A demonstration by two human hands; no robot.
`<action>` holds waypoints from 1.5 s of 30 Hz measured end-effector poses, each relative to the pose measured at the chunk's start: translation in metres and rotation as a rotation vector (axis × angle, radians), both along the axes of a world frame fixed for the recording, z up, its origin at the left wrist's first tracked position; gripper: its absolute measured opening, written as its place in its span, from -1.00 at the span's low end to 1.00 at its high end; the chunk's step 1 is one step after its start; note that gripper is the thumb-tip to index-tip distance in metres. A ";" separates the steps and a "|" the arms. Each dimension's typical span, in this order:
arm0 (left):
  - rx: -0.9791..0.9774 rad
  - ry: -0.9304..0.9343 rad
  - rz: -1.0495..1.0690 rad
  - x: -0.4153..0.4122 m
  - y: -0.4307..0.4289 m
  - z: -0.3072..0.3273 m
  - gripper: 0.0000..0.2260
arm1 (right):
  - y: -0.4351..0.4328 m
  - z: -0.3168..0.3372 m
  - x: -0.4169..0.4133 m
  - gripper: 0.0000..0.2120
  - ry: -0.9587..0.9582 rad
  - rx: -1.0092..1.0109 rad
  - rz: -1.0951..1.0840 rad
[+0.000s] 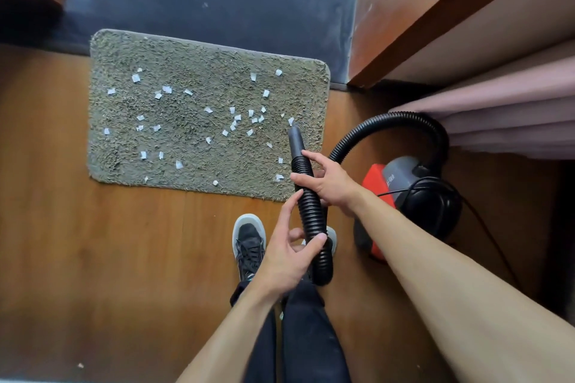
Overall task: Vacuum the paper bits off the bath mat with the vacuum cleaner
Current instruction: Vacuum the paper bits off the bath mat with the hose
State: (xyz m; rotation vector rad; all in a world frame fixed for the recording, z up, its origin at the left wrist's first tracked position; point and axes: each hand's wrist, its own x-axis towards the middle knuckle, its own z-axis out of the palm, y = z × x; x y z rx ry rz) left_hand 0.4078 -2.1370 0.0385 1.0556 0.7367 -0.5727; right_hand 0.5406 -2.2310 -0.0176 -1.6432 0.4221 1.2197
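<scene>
A shaggy grey-green bath mat (pixel 193 140) lies on the wooden floor, strewn with several small white paper bits (pixel 232 110). The black ribbed vacuum hose (pixel 311 211) runs up between my hands and ends in a smooth nozzle (pixel 295 140) held over the mat's right edge. My right hand (pixel 329 182) grips the hose near the nozzle. My left hand (pixel 289 253) wraps the hose lower down. The hose loops back to the red and grey vacuum cleaner (pixel 404 193) on the floor at my right.
A dark stone step (pixel 202 6) and pebble flooring lie beyond the mat. A wooden door frame (pixel 420 19) and pink curtain (pixel 504 121) stand at the right. My shoe (pixel 249 242) is just in front of the mat. One stray paper bit (pixel 80 365) lies on the floor.
</scene>
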 end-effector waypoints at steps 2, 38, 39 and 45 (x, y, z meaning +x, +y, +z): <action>-0.012 0.007 -0.027 0.000 0.007 -0.007 -0.34 | 0.005 -0.007 -0.003 -0.36 0.018 -0.005 0.000; 0.045 0.122 -0.084 -0.035 -0.056 -0.042 -0.37 | -0.176 -0.086 -0.160 -0.23 0.138 -0.715 -1.024; 0.050 0.121 -0.082 -0.036 -0.057 -0.044 -0.37 | -0.179 -0.089 -0.158 -0.16 0.155 -0.722 -1.055; 0.085 0.137 -0.089 -0.035 -0.065 -0.055 -0.37 | -0.182 -0.105 -0.151 -0.17 0.136 -0.903 -0.991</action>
